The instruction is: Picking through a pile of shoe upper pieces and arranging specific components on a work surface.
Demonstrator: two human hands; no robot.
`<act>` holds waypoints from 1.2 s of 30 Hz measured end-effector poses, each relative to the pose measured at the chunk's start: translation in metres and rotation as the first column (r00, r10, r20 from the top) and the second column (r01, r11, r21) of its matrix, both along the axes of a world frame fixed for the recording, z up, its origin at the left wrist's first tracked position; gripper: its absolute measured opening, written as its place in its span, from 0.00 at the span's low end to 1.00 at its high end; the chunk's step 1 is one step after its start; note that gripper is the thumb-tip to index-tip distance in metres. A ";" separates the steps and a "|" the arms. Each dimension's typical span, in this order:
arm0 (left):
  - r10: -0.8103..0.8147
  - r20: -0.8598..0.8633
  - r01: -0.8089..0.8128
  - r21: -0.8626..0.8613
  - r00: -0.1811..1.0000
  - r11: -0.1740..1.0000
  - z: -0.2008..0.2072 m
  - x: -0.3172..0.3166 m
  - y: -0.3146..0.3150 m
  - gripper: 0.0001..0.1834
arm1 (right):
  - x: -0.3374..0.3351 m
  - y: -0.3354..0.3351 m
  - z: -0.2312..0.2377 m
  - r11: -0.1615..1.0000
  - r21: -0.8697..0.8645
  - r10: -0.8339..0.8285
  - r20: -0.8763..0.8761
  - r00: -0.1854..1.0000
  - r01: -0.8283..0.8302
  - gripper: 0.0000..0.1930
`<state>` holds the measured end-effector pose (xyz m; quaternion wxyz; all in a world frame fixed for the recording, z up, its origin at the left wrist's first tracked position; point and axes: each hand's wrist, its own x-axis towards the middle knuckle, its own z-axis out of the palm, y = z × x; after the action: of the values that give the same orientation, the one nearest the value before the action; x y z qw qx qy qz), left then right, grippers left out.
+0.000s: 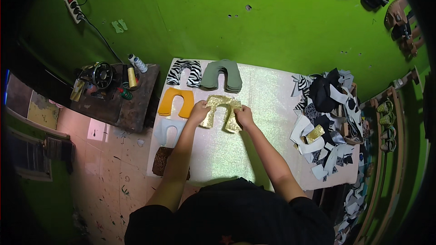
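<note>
A gold glittery U-shaped cut piece point(217, 102), curved end away from me, is gripped at its two sides. My left hand point(199, 112) pinches its left side and my right hand point(245, 117) its right side. Whether it is one layer or several I cannot tell. Just beyond it lies a stack of grey-green U-shaped pieces point(209, 79), beside zebra-striped pieces point(172, 73). Left of my left hand are orange pieces point(169, 102) and pale blue-white pieces point(163, 129). Leopard-print pieces point(161, 161) are partly hidden under my left forearm.
The shimmering white table point(268, 154) carries a heap of scraps point(324, 122) on its right. Left stands a dark sewing machine table point(131, 109) with a black handwheel point(103, 75) and thread cones point(138, 63). Sandals point(387, 118) sit on a rack at right; a power strip point(74, 8) hangs on the green wall.
</note>
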<state>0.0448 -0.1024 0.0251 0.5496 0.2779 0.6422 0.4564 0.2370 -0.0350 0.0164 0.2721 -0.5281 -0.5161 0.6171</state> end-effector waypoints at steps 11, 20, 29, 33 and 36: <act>0.232 -0.538 -0.173 0.157 0.810 0.972 -0.027 0.007 0.022 0.12 | -0.027 0.010 -0.009 0.920 0.336 -0.297 0.256 0.920 0.203 0.09; 0.126 -0.894 -0.101 0.091 0.430 0.991 -0.001 0.028 0.004 0.22 | -0.026 -0.010 0.015 0.835 0.525 -0.237 0.614 0.753 -0.166 0.18; 0.003 -0.929 -0.071 -0.025 0.371 0.997 -0.007 0.037 -0.002 0.29 | -0.026 -0.016 0.021 0.927 0.302 -0.051 0.689 0.723 -0.222 0.23; -0.072 -0.930 -0.053 -0.098 0.359 0.994 -0.005 0.037 -0.005 0.26 | -0.021 -0.019 0.027 0.925 0.280 -0.014 0.700 0.714 -0.256 0.24; -0.088 -0.947 -0.065 -0.113 0.308 0.992 0.000 0.045 -0.010 0.26 | -0.008 -0.027 0.023 0.906 0.342 -0.031 0.644 0.765 -0.251 0.25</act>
<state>0.0895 -0.1123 0.0247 0.0865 0.4615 0.8685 0.1589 0.2286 -0.0621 0.0390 0.1481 -0.6042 -0.7251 0.2953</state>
